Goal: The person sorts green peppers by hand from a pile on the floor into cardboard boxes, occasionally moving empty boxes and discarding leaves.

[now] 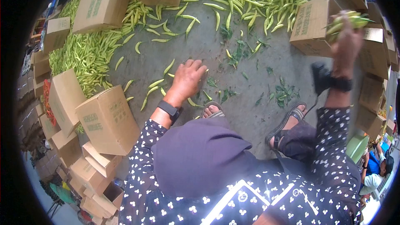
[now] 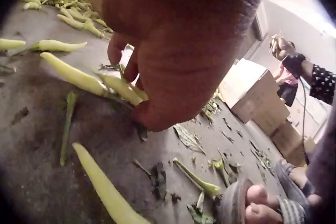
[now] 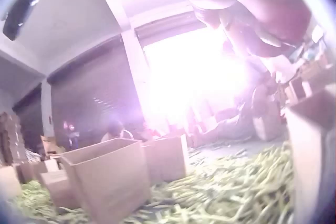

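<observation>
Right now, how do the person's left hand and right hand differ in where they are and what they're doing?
The left hand is low at the floor, its fingers curled onto a pale green chili pepper; the right hand is raised beside a cardboard box. The left hand touches one or two peppers; the right hand grips a whole bunch of peppers. The left hand looks sharp in the head view; the right hand is blurred. Both wear a dark wrist strap.
</observation>
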Demonstrator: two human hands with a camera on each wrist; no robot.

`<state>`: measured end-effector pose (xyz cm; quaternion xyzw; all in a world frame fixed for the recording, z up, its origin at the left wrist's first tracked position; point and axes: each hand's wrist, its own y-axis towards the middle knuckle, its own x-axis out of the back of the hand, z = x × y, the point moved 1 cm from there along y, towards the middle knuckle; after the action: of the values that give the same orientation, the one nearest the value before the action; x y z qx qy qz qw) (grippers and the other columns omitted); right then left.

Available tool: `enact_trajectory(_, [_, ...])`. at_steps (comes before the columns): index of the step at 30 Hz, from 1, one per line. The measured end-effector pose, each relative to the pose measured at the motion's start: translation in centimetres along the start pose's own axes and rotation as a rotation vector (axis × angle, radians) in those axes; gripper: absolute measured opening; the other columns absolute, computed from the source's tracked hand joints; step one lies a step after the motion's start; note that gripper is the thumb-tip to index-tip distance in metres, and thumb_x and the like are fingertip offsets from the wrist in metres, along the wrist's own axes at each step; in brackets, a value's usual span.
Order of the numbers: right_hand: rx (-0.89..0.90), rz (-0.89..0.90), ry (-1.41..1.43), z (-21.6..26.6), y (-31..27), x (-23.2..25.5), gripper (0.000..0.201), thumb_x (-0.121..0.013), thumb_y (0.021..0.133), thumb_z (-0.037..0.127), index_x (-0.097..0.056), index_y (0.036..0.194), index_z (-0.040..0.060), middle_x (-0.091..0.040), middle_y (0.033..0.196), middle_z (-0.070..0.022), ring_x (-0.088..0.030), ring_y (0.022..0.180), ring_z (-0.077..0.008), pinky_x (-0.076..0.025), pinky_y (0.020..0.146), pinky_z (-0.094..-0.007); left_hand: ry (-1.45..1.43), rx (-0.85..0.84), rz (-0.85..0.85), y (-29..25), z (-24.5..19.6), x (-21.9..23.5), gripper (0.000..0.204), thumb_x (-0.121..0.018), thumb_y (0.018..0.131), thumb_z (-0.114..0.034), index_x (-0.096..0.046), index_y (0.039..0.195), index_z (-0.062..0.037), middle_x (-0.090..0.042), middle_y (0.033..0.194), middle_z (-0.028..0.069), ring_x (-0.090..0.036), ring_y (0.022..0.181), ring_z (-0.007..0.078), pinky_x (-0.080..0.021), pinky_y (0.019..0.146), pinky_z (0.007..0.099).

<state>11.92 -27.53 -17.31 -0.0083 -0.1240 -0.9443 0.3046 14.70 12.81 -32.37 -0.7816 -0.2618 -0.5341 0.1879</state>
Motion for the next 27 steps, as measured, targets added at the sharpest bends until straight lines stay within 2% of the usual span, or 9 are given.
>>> enact_trajectory(3, [0.151,-0.055,-0.161,-2.6,7.4,4.1,0.03,-0.063,0.087,0.026,-0.06,0.105,0.0019,-0.066,0.098,-0.0142,-0.065,0.087,-0.0183,-0.052,0.071,-0.029,0.143,-0.057,0.055,-1.0,0.8,-1.1,0.023,-0.062,0.069,-0.009,-0.06,0.092,-0.0136,-0.058,0.093,0.0055,-0.056,0.09,0.0258,-0.043,0.071,0.0352])
enact_trajectory(6, [0.155,0.158,-1.075,-6.1,10.6,5.6,0.046,-0.063,0.085,0.04,-0.062,0.111,0.0014,-0.066,0.101,-0.0129,-0.063,0.095,-0.021,-0.048,0.087,-0.0342,0.153,0.049,0.101,-1.3,2.0,-1.6,0.017,-0.058,0.074,-0.009,-0.059,0.091,-0.0106,-0.058,0.09,0.0091,-0.057,0.089,0.0295,-0.044,0.073,0.0405])
enact_trajectory(7, [0.158,0.168,-1.071,-5.3,9.7,4.6,0.046,-0.063,0.085,0.04,-0.062,0.111,0.0014,-0.066,0.101,-0.0129,-0.063,0.095,-0.021,-0.048,0.087,-0.0342,0.009,0.186,-0.02,-1.3,2.2,-0.8,0.016,-0.056,0.077,-0.009,-0.058,0.093,-0.0083,-0.058,0.09,0.0118,-0.057,0.088,0.0324,-0.045,0.074,0.043])
enact_trajectory(9, [0.69,-0.071,-0.85,-2.5,5.9,3.0,0.035,-0.064,0.085,0.033,-0.065,0.108,0.0056,-0.067,0.098,-0.0097,-0.065,0.089,-0.0188,-0.05,0.081,-0.0308,-0.138,0.336,-0.135,-1.9,3.1,-0.3,0.015,-0.053,0.08,-0.008,-0.058,0.094,-0.0061,-0.058,0.09,0.0146,-0.057,0.088,0.0353,-0.045,0.075,0.0455])
enact_trajectory(10, [0.517,-0.026,-0.645,-1.1,2.3,0.3,0.026,-0.063,0.086,0.023,-0.066,0.108,0.0093,-0.068,0.093,-0.0083,-0.065,0.078,-0.0159,-0.052,0.072,-0.0279,-0.167,0.43,-0.22,-2.4,4.7,0.0,0.015,-0.054,0.082,-0.01,-0.057,0.095,-0.0045,-0.058,0.091,0.0168,-0.056,0.089,0.0378,-0.045,0.076,0.0466])
enact_trajectory(13, [0.496,0.495,-0.598,-2.4,-4.3,-5.8,0.019,-0.059,0.084,0.009,-0.065,0.102,0.0104,-0.065,0.083,-0.0094,-0.062,0.067,-0.0132,-0.049,0.061,-0.0305,-0.121,0.56,-0.263,-3.6,7.4,0.3,0.02,-0.057,0.082,-0.016,-0.057,0.097,-0.0027,-0.058,0.094,0.0197,-0.056,0.091,0.0408,-0.045,0.077,0.0472])
enact_trajectory(15, [0.457,0.797,-0.472,-5.0,-9.4,-9.1,0.016,-0.058,0.078,0.004,-0.064,0.093,0.0075,-0.064,0.082,-0.0109,-0.062,0.073,-0.0271,-0.051,0.066,-0.034,-0.053,0.607,-0.201,-4.4,8.0,0.2,0.023,-0.059,0.081,-0.019,-0.057,0.098,-0.0026,-0.058,0.096,0.0204,-0.056,0.092,0.0412,-0.046,0.078,0.0466])
enact_trajectory(19, [0.441,1.302,-0.643,-8.0,-19.6,-12.3,0.026,-0.059,0.073,0.005,-0.061,0.099,0.0091,-0.058,0.092,-0.012,-0.061,0.076,-0.0336,-0.052,0.063,-0.041,-0.053,0.616,-0.042,-4.7,7.6,0.1,0.03,-0.065,0.079,-0.024,-0.058,0.099,-0.0026,-0.06,0.098,0.0215,-0.058,0.09,0.0408,-0.047,0.076,0.0465])
enact_trajectory(27, [0.304,1.552,-0.708,-7.1,-31.8,-16.9,0.022,-0.063,0.074,0.017,-0.056,0.091,0.0046,-0.058,0.092,-0.0135,-0.063,0.077,-0.0319,-0.052,0.065,-0.0417,-0.15,0.878,-0.286,-10.7,7.3,2.7,0.029,-0.068,0.077,-0.023,-0.057,0.094,-0.0019,-0.064,0.082,0.0208,-0.062,0.081,0.0398,-0.049,0.071,0.0452])
